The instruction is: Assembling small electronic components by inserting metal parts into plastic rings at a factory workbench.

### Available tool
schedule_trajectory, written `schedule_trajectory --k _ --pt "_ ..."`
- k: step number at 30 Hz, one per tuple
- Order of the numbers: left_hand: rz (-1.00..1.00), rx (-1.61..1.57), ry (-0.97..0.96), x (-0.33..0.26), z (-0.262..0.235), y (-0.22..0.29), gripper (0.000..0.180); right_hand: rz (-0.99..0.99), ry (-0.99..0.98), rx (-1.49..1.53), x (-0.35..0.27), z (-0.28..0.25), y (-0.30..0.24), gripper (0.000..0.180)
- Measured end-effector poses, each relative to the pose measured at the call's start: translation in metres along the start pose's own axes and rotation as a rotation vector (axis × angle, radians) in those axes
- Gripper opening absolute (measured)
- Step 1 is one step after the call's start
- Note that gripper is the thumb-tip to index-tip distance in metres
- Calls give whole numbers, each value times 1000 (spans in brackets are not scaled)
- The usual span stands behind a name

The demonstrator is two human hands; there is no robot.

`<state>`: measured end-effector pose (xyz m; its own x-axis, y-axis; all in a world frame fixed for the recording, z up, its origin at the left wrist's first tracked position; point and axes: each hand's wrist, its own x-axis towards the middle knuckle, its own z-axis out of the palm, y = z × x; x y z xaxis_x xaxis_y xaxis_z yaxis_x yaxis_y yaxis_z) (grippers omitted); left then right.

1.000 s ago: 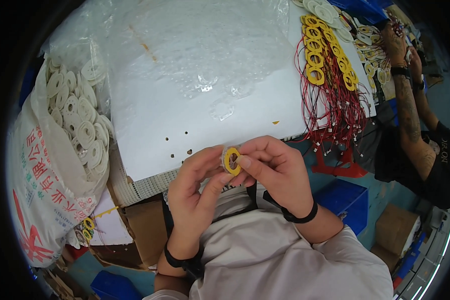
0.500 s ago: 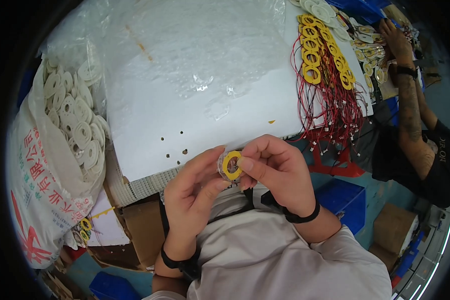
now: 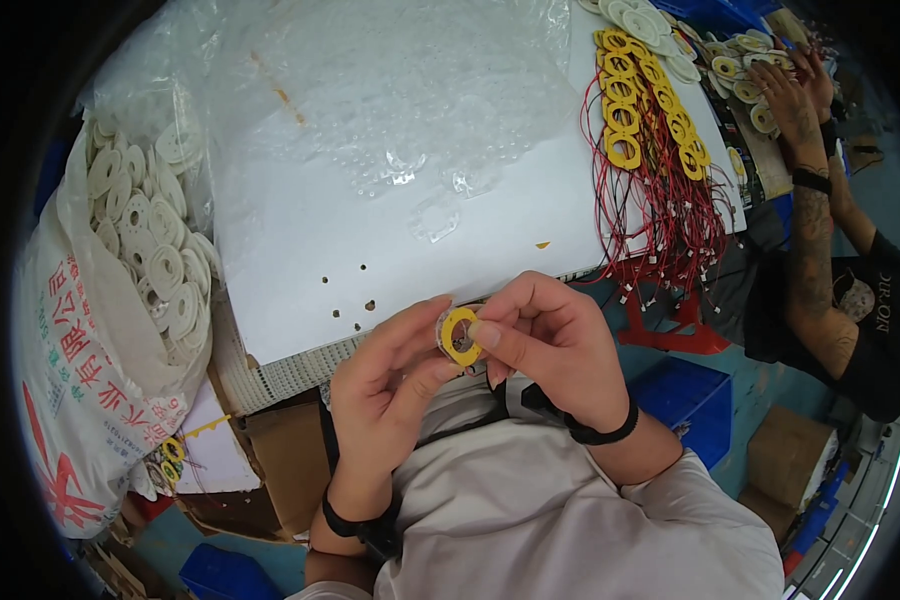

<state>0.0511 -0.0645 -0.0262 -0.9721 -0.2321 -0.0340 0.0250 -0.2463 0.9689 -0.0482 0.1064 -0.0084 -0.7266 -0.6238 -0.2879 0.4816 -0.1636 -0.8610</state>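
A small yellow ring (image 3: 448, 338) is held between my two hands, over the front edge of the white-covered table. A clear plastic rim shows along its left side, and the back of it is hidden. My left hand (image 3: 382, 375) grips it from the left, with thumb low and fingers behind. On the other side my right hand (image 3: 565, 350) presses its thumb on the ring's right edge, index finger curled behind. Ahead on the table lies a loose clear plastic piece (image 3: 436, 216), with more under a clear plastic sheet (image 3: 360, 90).
Yellow rings (image 3: 623, 152) with red and black wires (image 3: 660, 215) lie in rows at the right. On the left, a white sack (image 3: 85, 400) holds white discs (image 3: 166, 268). A co-worker's hands (image 3: 792, 100) are among discs at the far right. A blue bin (image 3: 678, 400) stands below.
The yellow ring has tilted slightly and sits a little further left against the clear rim; my hands barely shifted. The co-worker's hands have moved, and both now show.
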Motion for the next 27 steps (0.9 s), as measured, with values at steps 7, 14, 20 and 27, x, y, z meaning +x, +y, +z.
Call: schedule_trajectory --k 7,14,20,27 --pt "-8 55 -25 1 -2 0 45 -14 5 -34 -1 0 -3 10" --pt "-28 99 -16 0 0 0 45 12 1 -75 -3 0 -1 10" --pt "-40 75 -7 -1 -1 0 45 -34 13 -99 -2 0 3 10" --pt "-67 30 76 -5 13 2 43 -81 77 -244 -4 7 9 12"
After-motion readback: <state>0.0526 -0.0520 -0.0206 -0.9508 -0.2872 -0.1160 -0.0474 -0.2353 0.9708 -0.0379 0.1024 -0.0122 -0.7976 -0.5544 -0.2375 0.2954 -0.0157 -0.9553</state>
